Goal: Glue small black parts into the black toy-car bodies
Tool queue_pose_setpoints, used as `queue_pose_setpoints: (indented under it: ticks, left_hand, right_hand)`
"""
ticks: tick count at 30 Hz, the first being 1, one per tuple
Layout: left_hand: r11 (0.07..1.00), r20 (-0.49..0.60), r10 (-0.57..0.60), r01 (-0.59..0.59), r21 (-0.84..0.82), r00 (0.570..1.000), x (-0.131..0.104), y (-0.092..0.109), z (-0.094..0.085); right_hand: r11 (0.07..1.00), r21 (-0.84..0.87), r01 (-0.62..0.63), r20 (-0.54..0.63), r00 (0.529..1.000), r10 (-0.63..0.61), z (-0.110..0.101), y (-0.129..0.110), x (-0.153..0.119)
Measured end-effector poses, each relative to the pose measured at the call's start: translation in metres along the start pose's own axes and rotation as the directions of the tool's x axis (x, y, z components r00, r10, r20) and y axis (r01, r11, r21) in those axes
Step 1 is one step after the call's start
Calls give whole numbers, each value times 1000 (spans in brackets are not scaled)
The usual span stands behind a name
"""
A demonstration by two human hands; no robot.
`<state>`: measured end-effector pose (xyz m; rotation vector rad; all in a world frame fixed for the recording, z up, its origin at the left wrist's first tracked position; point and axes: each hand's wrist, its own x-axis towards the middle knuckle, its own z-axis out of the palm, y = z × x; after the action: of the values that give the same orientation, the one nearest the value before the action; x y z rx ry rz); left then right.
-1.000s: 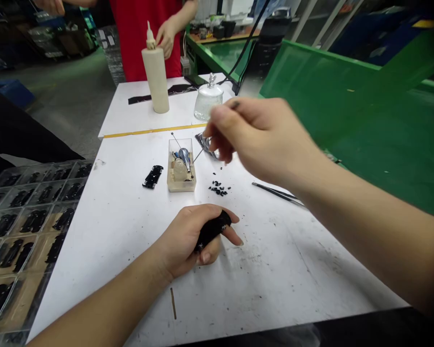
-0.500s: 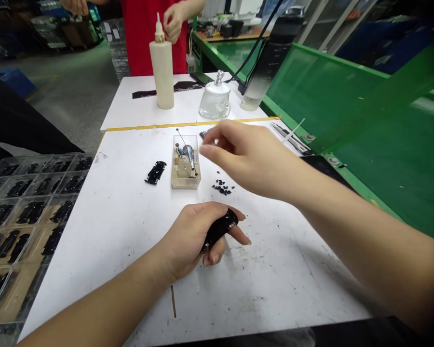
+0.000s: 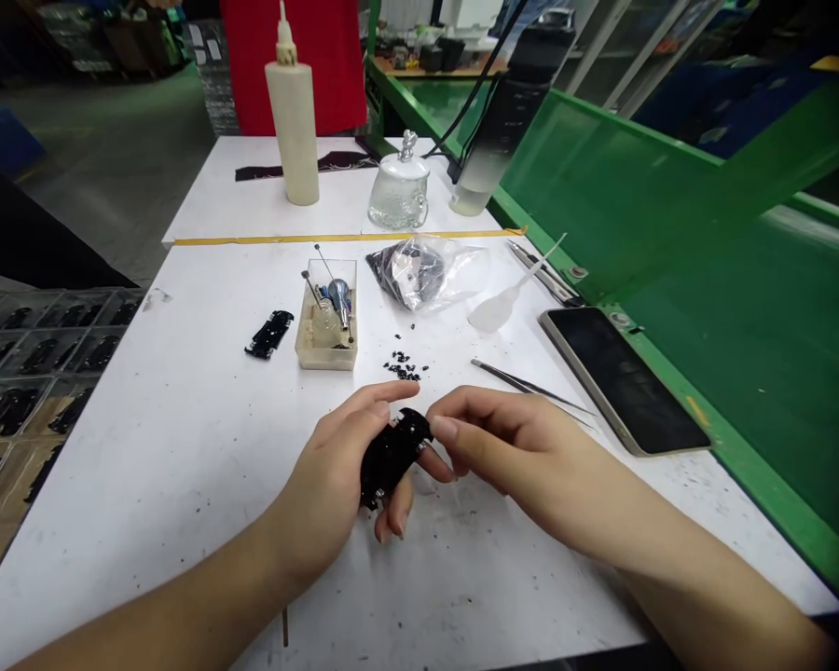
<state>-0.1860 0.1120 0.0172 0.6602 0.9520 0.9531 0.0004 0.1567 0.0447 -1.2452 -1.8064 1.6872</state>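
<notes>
My left hand (image 3: 325,485) is wrapped round a glossy black car-shaped plate (image 3: 393,455) with small holes and notched edges, held tilted above the white table. At the plate's upper right corner, the thumb and forefinger of my right hand (image 3: 521,452) are pinched together. Whether a tiny piece is between them is hidden. Just beyond my hands lies a scatter of tiny black pieces (image 3: 403,365). A second black plate (image 3: 269,335) rests flat to the left of a clear box (image 3: 327,358) holding a metal-tipped tool and thin rods.
Tweezers (image 3: 524,383) and a phone (image 3: 625,377) lie on the right. Behind are a plastic bag (image 3: 426,270), a white dropper (image 3: 496,309), a glass jar (image 3: 398,196) and a tall bottle (image 3: 294,135). Compartmented trays (image 3: 34,373) stand at the left; a person in red is across the table.
My right hand has come down and back from beside the box to the plate's corner. My left hand still holds the plate, now turned more face-up. The view has shifted right.
</notes>
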Motion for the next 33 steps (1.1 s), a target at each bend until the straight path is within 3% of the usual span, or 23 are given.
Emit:
queue_pose_setpoints:
  ticks: [13, 23, 33]
  left_hand:
    - [999, 21, 25, -26, 23, 999, -5, -3, 4]
    - [999, 73, 36, -38, 38, 997, -5, -2, 2]
    - [1000, 75, -11, 11, -8, 997, -9, 2, 5]
  right_hand:
    - [993, 114, -14, -1, 1000, 15, 4, 1, 1]
    - [988, 143, 53, 1, 999, -53, 7, 3, 2]
    - [989, -51, 140, -131, 981, -146, 1, 9, -4]
